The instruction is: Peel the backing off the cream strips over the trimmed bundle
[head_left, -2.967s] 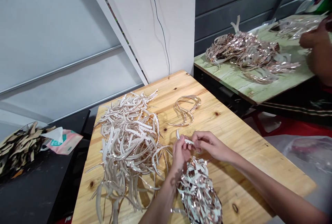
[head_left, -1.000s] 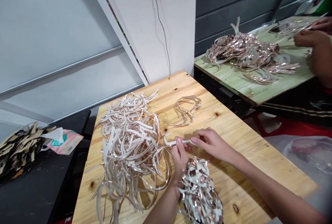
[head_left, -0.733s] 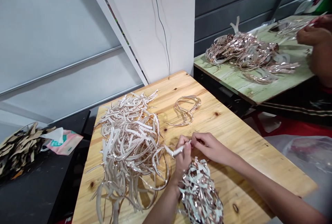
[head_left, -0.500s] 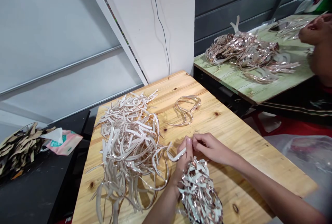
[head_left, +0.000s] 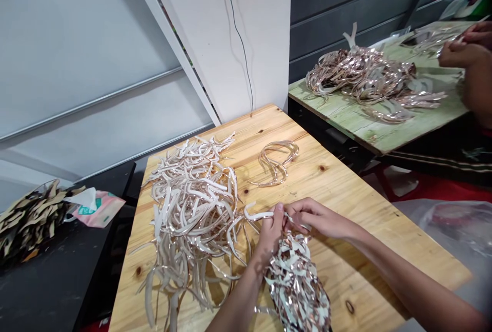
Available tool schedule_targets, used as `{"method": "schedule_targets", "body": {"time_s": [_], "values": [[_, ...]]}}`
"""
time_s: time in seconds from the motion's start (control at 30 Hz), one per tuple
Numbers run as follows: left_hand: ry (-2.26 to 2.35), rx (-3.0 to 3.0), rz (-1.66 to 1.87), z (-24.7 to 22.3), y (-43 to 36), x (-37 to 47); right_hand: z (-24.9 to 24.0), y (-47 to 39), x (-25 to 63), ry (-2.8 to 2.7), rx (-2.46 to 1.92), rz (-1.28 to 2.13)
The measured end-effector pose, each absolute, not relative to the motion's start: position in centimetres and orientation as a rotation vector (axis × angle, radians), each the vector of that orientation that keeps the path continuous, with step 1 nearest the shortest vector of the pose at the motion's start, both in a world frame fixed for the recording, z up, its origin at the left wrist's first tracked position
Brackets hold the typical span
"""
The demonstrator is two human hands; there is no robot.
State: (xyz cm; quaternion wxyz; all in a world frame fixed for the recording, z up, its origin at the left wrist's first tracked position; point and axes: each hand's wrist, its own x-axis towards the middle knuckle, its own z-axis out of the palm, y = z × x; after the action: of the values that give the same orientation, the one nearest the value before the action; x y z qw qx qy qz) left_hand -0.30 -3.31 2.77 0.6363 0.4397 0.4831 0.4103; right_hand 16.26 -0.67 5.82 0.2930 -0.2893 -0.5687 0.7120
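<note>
My left hand (head_left: 272, 229) pinches a pale shiny strip (head_left: 259, 215) over the wooden table (head_left: 346, 209). Touching or nearly touching it, my right hand (head_left: 313, 215) has closed fingers on the strip's other part, whose end shows by the fingers. Just below both hands lies a bundle of knotted metallic strips (head_left: 298, 286), rose-gold and whitish, reaching the lower edge of the view. To the left spreads a big loose pile of white and rose-gold strips (head_left: 192, 204). A few thin curled strips (head_left: 277, 163) lie beyond my hands.
At the right, a green table (head_left: 357, 127) carries another heap of shiny strips (head_left: 369, 76), with a person's hands (head_left: 465, 50) beside it. A dark table (head_left: 49, 281) at the left holds black and tan strips (head_left: 34, 219) and a pink tissue pack (head_left: 100, 209).
The strip in my left hand now runs across to my right hand, which has its fingers folded on it. The other person's hands have shifted slightly left.
</note>
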Motion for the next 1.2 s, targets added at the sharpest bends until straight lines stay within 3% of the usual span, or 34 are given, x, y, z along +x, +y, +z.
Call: {"method": "schedule_targets", "body": {"time_s": [0.3, 0.43, 0.6, 0.9, 1.2], "values": [[1.026, 0.942, 0.931, 2.3, -2.9, -0.5, 6.7, -0.7, 17.0, -1.224, -0.617, 2.084], [1.001, 0.863, 1.007, 2.3, -2.4, -0.5, 7.6, -0.3, 18.1, -1.073, -0.681, 1.885], [0.984, 0.772, 1.050, 2.4, -2.2, -0.2, 7.9, -0.4, 17.5, -1.225, -0.750, 1.665], [1.224, 0.791, 1.046, 4.6, -3.8, -1.3, 9.6, -3.7, 14.0, -2.027, -0.245, 1.484], [1.017, 1.009, 1.043, 5.6, -2.5, -0.6, 10.4, -1.8, 17.1, -1.893, -0.142, 1.749]]}}
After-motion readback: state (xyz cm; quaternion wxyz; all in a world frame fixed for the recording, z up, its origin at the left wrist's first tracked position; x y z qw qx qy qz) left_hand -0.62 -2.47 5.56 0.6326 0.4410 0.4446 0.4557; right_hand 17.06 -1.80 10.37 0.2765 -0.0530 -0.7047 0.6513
